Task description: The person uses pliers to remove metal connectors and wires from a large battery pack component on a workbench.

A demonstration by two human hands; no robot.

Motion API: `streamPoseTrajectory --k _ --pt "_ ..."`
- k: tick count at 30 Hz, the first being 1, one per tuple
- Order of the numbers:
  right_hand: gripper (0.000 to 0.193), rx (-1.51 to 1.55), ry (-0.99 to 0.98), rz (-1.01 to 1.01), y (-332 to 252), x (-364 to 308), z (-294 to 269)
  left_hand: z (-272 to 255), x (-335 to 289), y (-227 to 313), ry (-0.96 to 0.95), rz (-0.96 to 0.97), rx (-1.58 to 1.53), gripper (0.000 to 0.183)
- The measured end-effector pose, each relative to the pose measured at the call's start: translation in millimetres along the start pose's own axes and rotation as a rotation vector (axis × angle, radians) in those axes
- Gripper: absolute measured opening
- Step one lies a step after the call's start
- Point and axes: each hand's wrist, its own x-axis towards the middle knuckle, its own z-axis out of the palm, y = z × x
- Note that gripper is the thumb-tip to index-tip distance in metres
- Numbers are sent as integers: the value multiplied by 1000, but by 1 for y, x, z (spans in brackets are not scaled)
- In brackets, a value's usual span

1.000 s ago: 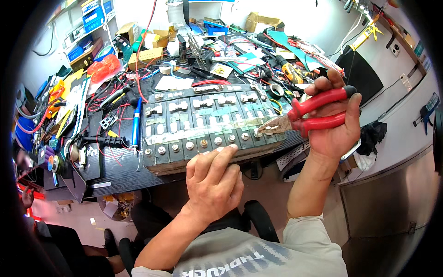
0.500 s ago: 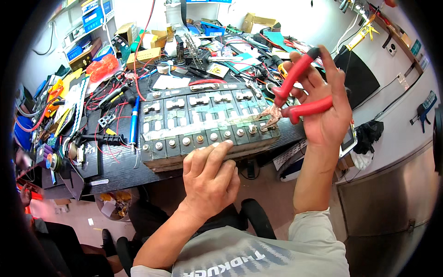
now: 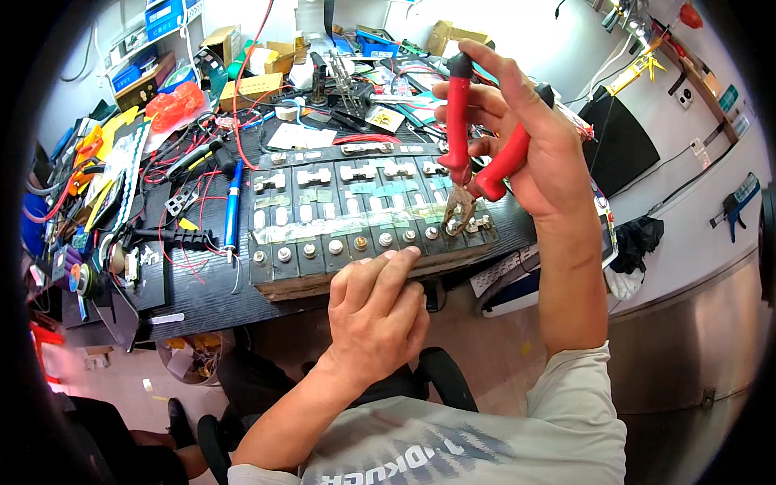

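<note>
Near the middle of the bench sits a grey battery pack (image 3: 277, 284) of several cells side by side, with a row of round bolts (image 3: 335, 246) along its near edge and metal connector plates (image 3: 314, 177) farther back. My right hand (image 3: 543, 153) grips red-handled pliers (image 3: 458, 113), handles spread apart. Their jaws point down at the pack's right end, close to a connector plate there; whether they touch it I cannot tell. My left hand (image 3: 376, 311) lies with loosely bent fingers on the pack's near edge, fingertips beside the bolts, holding nothing.
Loose tools, wires and boxes crowd the bench behind the pack. A blue rod-shaped tool (image 3: 234, 212) lies to its left, near a red plastic bag (image 3: 175, 107). Below the bench stands a waste bin (image 3: 194, 364). Another person's leg and shoe (image 3: 179, 424) show at lower left.
My right hand has swung left, turning the pliers so the handles stand more upright and the jaws point more steeply down. My left hand stays on the pack's edge.
</note>
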Motion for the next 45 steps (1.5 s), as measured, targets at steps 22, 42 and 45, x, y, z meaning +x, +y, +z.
streamPoseTrajectory --k 22,42,45 --pt "59 312 -25 -75 3 -13 -17 2 -2 -2 12 2 -43 15" --pt "64 320 -268 292 4 45 -2 10 -5 -4 73 -13 -34 14" --pt "64 336 -343 246 9 45 -3 14 -5 -6 94 -6 -52 15"
